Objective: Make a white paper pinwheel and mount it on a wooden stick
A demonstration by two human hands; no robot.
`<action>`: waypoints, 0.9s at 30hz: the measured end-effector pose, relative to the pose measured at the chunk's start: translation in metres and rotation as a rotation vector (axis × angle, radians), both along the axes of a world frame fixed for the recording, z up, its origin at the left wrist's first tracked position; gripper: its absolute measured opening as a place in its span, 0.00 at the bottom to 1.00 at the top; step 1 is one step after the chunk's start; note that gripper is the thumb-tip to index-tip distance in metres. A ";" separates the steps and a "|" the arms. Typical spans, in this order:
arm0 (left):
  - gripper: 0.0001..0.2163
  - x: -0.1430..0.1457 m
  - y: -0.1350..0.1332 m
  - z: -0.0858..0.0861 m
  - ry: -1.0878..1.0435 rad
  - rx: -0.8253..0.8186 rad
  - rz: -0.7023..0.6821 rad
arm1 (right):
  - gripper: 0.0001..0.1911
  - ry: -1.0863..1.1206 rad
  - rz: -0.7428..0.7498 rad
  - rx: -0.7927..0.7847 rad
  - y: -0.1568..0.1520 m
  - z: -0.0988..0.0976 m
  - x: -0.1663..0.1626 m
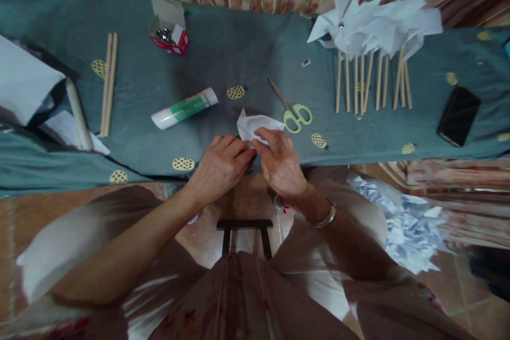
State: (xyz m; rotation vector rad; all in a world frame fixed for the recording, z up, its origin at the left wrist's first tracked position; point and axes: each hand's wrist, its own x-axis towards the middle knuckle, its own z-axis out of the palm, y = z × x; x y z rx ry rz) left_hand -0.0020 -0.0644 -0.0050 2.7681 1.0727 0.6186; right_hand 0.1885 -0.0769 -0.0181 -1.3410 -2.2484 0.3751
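Near the front edge of the cloth-covered table, a white paper pinwheel [261,123] lies partly folded under my fingers. My left hand [225,163] is closed at its near left edge, thumb and fingers pressed together. My right hand [279,162] pinches the paper from the right, its fingertips near its middle. My fingers hide the near side of the paper. Just right of it lie scissors [292,111] with light green handles. A green and white glue tube [185,108] rests to the left.
Finished white pinwheels [370,26] on sticks lie at the back right, beyond a black phone [459,117]. A small red box [169,34] of shiny metal pins stands back left, near two wooden sticks [109,85]. White paper [27,79] lies far left; more folded paper [414,228] sits below right.
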 end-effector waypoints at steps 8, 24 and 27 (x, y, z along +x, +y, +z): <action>0.10 0.002 0.001 0.000 -0.015 0.065 -0.034 | 0.16 -0.055 0.029 0.064 0.000 0.001 0.003; 0.10 0.004 0.001 0.001 -0.032 0.042 -0.035 | 0.11 0.026 -0.049 0.098 0.060 0.010 0.009; 0.09 0.004 0.001 0.001 -0.051 0.047 -0.043 | 0.11 0.054 -0.006 0.030 0.065 0.008 0.011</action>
